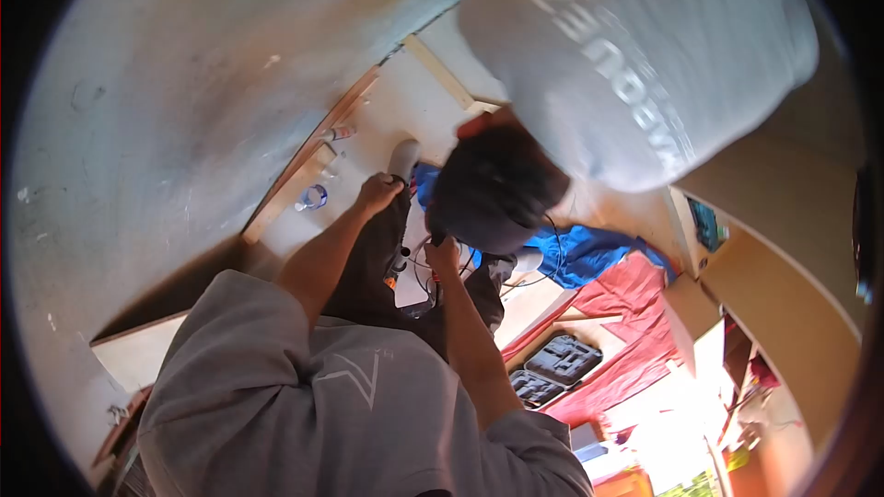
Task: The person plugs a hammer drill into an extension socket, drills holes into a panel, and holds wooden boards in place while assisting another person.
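Observation:
My left hand (379, 193) is closed beside a grey-socked foot (403, 158), against dark cloth. What its fingers hold, if anything, is hidden. My right hand (444, 258) is closed around a dark object whose black tip shows above the fist; its kind is unclear. Thin dark cables (422, 269) loop between the hands. A black tool with an orange part (391, 282) lies near my dark trousers (364, 271). Close to my right hand, a co-worker's dark-haired head (497, 184) bends in and covers part of the work area.
The co-worker's grey shirt (635, 64) fills the upper right. A clear bottle (313, 197) and a small tube (341, 132) lie by the wooden edging. Blue cloth (589, 256), red cloth (626, 299) and an open tool case (564, 359) are to the right. A wall (184, 110) rises at left.

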The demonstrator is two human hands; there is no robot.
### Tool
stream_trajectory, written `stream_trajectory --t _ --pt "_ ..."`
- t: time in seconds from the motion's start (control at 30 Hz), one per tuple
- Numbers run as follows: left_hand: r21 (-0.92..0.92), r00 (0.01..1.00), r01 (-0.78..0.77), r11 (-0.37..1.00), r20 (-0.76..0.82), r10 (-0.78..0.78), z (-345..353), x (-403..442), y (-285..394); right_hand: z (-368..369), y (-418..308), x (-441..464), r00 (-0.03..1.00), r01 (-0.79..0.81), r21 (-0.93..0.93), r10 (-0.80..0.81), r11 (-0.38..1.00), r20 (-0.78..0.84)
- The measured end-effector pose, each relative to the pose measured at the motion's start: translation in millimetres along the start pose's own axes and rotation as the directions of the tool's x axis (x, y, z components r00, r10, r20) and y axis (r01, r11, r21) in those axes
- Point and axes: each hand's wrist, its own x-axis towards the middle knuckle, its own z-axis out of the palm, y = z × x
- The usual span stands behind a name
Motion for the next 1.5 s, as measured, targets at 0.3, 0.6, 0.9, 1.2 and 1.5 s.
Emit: stream_trajectory --t 0.3,0.6,0.9,1.2,1.5 --pt "-0.131 0.972 -0.077 0.988 -0.230 0.046 -172.7 29.6 -101.8 28.6 -50.3 43.6 0.989 -0.013 -0.150 -0.009 0.989 -0.147" --pt "0.089 0.997 -0.040 0.995 -0.055 0.045 -150.4 -50.3 -218.6 -0.9 -132.5 9.5 0.969 -0.180 0.100 0.194 0.979 -0.150" --pt "-0.115 0.996 0.090 0.989 0.019 -0.088 -121.1 -91.2 -225.9 4.6 -116.0 51.7 0.966 -0.052 0.078 0.070 0.996 -0.249" --pt "-0.270 0.990 0.138 0.953 0.024 -0.137 -144.0 -79.4 -188.5 -4.4 -148.2 53.3 0.967 -0.068 0.161 0.105 0.985 -0.234" --pt "-0.257 0.992 0.125 0.958 0.034 -0.120 -144.8 -84.8 -197.6 -3.2 -152.5 48.0 0.978 -0.063 0.080 0.077 0.995 -0.193"
